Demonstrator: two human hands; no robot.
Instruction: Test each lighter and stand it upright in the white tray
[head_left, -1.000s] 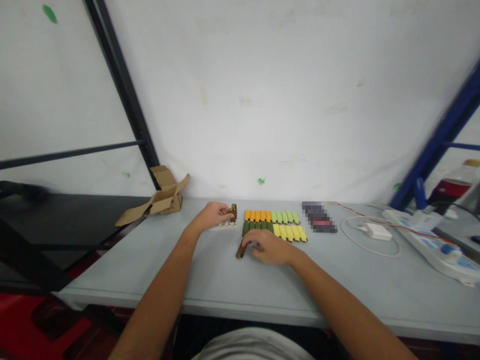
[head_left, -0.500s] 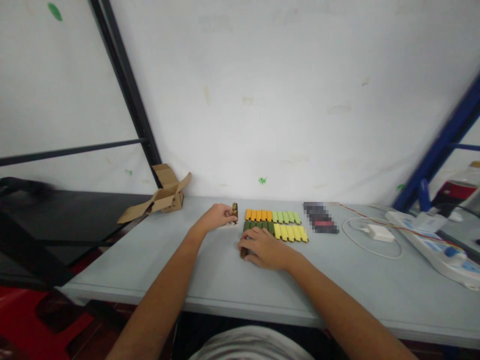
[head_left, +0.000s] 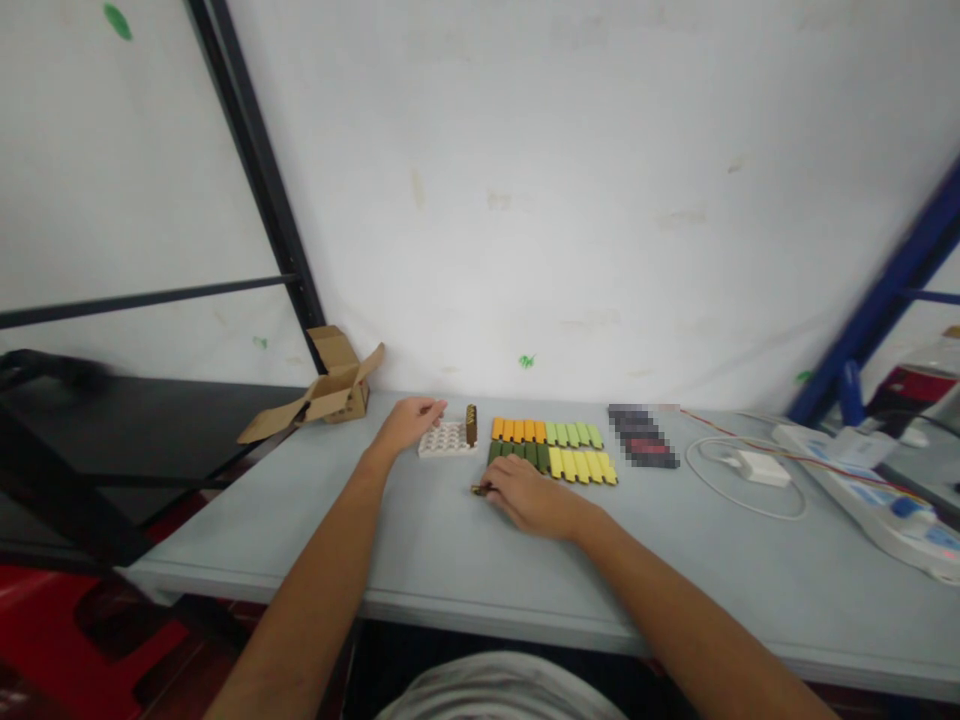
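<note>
Brown tube [head_left: 478, 490] pokes from the pinched grip of the right hand [head_left: 531, 497] near the middle of the grey worktop [head_left: 300, 530], just in front of dark green tubes [head_left: 517, 456]. More brown tubes [head_left: 471, 428] stand upright at the right end of a white tray [head_left: 444, 450] toward the back edge. At its left end, the left hand [head_left: 409, 422] holds its fingertips close together; whether anything lies between them cannot be told. Orange tubes [head_left: 519, 430] lie nearby.
</note>
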